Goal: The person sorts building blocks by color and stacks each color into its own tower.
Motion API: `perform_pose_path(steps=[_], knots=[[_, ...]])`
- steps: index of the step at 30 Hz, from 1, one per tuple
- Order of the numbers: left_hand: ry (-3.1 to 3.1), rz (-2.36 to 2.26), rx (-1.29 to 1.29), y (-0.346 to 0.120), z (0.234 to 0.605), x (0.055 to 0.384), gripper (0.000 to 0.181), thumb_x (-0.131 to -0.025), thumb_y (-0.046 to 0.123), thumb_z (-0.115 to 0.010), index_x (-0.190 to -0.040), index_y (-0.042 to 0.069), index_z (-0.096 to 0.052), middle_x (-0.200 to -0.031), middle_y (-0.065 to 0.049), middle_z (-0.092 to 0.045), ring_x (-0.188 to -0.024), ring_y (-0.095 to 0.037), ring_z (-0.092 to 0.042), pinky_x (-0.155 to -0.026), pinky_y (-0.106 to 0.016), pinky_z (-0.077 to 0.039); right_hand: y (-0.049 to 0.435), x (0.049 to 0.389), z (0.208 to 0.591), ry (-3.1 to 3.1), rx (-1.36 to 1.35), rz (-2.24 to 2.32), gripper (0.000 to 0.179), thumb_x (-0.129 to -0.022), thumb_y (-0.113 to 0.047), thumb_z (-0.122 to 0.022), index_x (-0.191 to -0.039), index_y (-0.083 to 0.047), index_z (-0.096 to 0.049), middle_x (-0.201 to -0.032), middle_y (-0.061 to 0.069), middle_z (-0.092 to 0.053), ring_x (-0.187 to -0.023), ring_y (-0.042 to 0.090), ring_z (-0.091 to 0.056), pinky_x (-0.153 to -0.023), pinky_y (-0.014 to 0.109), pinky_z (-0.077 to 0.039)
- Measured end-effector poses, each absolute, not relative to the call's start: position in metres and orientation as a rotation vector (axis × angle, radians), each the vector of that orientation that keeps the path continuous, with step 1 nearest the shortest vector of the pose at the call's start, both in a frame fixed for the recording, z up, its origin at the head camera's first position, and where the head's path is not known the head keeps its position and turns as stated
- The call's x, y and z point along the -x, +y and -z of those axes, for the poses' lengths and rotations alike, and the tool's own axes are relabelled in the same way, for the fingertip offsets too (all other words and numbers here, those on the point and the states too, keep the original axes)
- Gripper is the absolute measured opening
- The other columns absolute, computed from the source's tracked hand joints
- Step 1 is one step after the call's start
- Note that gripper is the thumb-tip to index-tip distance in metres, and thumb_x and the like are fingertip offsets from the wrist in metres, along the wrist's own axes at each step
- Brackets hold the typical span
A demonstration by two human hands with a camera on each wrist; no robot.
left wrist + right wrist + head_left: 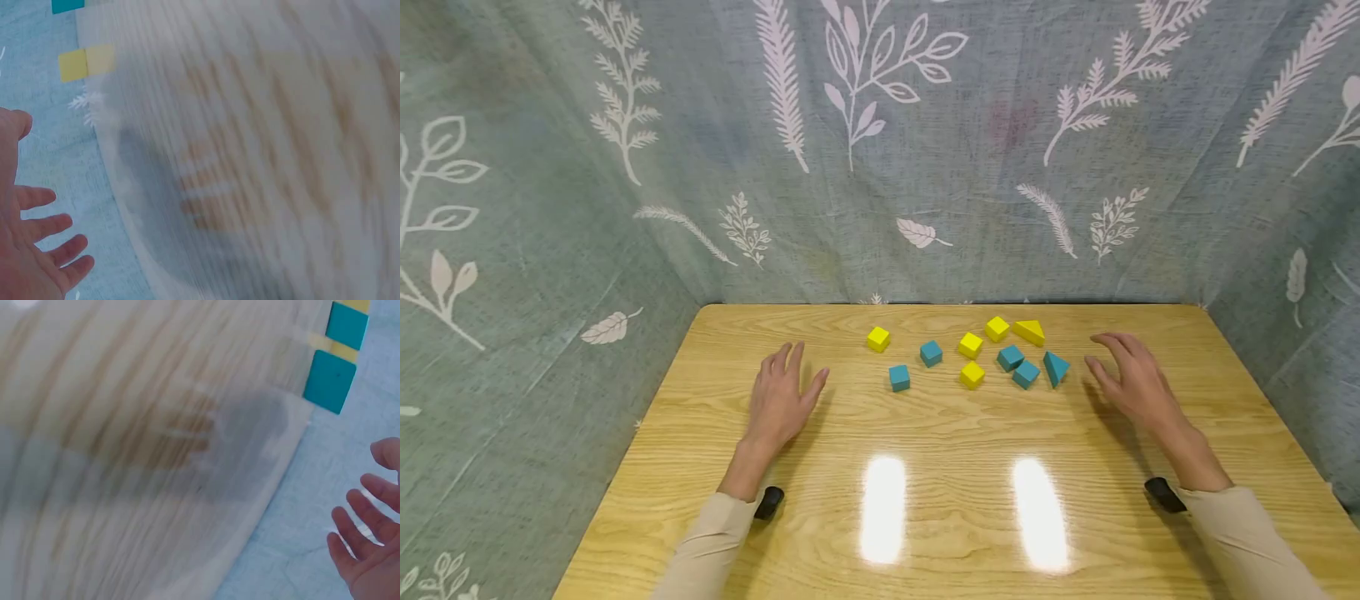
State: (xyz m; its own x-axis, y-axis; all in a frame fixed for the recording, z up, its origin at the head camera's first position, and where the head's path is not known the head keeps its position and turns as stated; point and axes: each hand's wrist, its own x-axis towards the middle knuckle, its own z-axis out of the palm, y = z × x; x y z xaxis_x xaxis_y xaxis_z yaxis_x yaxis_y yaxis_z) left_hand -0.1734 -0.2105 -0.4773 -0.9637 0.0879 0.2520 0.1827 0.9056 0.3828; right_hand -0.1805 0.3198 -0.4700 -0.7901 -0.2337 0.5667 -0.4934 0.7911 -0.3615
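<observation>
While the left hand [777,404], left of centre, and the right hand [1138,387], at centre right, hold nothing, fingers loosely extended, blue cubes [899,379], yellow cubes [971,346] and two triangular blocks [1055,368] lie between them, mid-frame. They are probably light, stiff and sturdy; opposite flat faces should give good grip. No writing is readable.

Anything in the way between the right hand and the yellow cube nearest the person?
Yes: straight across the tabletop from the right hand, the blue triangular block comes first, then a blue cube. Nothing visible blocks the yellow cube from above.
</observation>
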Motion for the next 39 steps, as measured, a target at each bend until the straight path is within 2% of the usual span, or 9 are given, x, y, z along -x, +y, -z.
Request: perform_pose_path(steps=[6,14,26,39], knots=[[-2.792,0.695,0.204,-0.202,0.477,0.173,0.066,-0.105,0.046,-0.056,-0.15,-0.002,-0.047,-0.149,-0.026,-0.046,-0.131,-0.046,-0.044,-0.106,-0.061,-0.041,0.304,0.181,0.466,-2.509,-0.505,-0.825,0.03,-0.095,0.002,-0.07,-0.123,0.01,-0.064,-0.117,0.031,-0.063,-0.11,0.05,-0.056,-0.088,0.065,-0.046],[-2.744,0.811,0.241,-0.186,0.475,0.173,0.061,-0.106,0.042,-0.058,-0.145,-0.004,-0.052,-0.143,-0.026,-0.052,-0.125,-0.044,-0.049,-0.103,-0.058,-0.046,0.282,0.183,0.465,-2.481,-0.538,-0.906,0.028,-0.092,0.007,-0.071,-0.119,0.011,-0.065,-0.112,0.028,-0.066,-0.1,0.045,-0.062,-0.082,0.06,-0.052],[-2.683,0.899,0.27,-0.163,0.475,0.173,0.057,-0.105,0.039,-0.06,-0.142,-0.003,-0.056,-0.138,-0.024,-0.056,-0.122,-0.041,-0.052,-0.1,-0.056,-0.048,0.249,0.186,0.466,-2.482,-0.564,-1.008,0.025,-0.095,0.005,-0.069,-0.119,0.011,-0.064,-0.112,0.026,-0.066,-0.099,0.042,-0.064,-0.078,0.058,-0.055],[-2.657,0.958,0.288,-0.145,0.474,0.175,0.054,-0.106,0.038,-0.06,-0.141,-0.003,-0.056,-0.136,-0.023,-0.057,-0.121,-0.039,-0.053,-0.098,-0.055,-0.05,0.217,0.192,0.469,-2.499,-0.626,-1.112,0.029,-0.096,0.004,-0.069,-0.123,0.01,-0.063,-0.116,0.026,-0.065,-0.1,0.04,-0.065,-0.081,0.057,-0.056]])
